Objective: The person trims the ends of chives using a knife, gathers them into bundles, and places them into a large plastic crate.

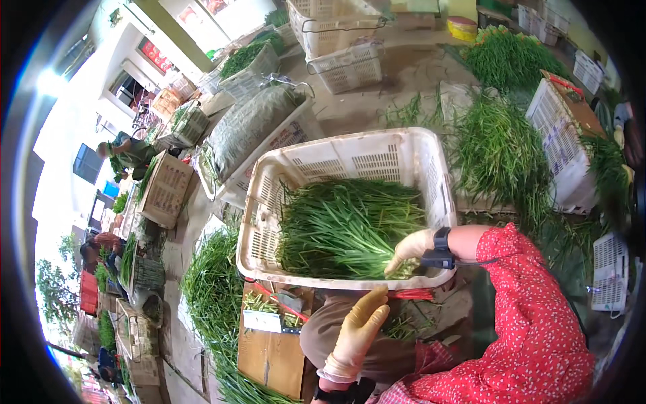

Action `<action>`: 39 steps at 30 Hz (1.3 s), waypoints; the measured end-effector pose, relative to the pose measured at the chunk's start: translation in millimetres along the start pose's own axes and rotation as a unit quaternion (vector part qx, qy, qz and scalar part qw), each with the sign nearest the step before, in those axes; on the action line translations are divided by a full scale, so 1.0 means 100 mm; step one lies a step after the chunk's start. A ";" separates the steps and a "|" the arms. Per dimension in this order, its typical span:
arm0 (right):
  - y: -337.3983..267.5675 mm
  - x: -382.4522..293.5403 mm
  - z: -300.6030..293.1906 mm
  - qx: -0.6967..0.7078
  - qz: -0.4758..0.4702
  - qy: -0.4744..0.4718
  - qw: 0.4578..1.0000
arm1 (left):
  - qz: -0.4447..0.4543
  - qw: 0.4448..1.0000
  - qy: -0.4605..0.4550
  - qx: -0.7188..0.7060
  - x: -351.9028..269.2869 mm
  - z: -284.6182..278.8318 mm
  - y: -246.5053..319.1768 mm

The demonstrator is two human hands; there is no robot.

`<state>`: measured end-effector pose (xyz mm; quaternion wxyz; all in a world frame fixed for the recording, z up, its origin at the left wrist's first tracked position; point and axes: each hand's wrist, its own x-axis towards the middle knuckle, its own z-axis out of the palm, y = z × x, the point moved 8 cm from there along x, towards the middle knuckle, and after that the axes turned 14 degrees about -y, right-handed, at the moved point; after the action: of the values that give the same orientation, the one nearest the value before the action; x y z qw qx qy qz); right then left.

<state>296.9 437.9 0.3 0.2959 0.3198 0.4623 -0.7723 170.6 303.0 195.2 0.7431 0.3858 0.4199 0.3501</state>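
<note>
A white plastic crate (434, 171) stands before my knees, its lower part filled with long green leaves that look like garlic chives (343, 222). Inside its near right corner, my gloved right hand (414, 247) rests on the pale stem ends of a fanned bunch (371, 247). Whether the fingers grip those stems or only press on them is unclear. My gloved left hand (361, 331) is raised over my lap, just short of the crate's near rim, with nothing in it and the thumb apart from the fingers.
Left of my knee, a broad-bladed knife (261, 321) and cut stem ends (260, 302) lie on a wooden board (270, 358). Loose chives heap beside it (212, 283) and at right (499, 151). A loaded crate (272, 146) stands beyond. Another person (133, 151) works at far left.
</note>
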 end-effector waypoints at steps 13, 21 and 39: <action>-0.50 -0.41 0.19 -0.405 0.097 0.167 0.894 | 0.050 0.997 0.043 0.047 -0.73 0.03 0.14; -0.74 -1.38 -0.55 -0.556 -0.041 0.372 0.742 | 0.044 0.970 0.240 0.000 -1.66 -0.21 0.47; -2.77 -2.79 0.82 -0.666 0.081 0.529 0.521 | 0.231 0.925 0.301 0.024 -2.97 -0.55 0.15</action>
<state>243.2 519.0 389.6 0.1849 0.4151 0.8853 0.0985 -1.3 74.6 294.0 0.4713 0.3663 0.5310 0.6014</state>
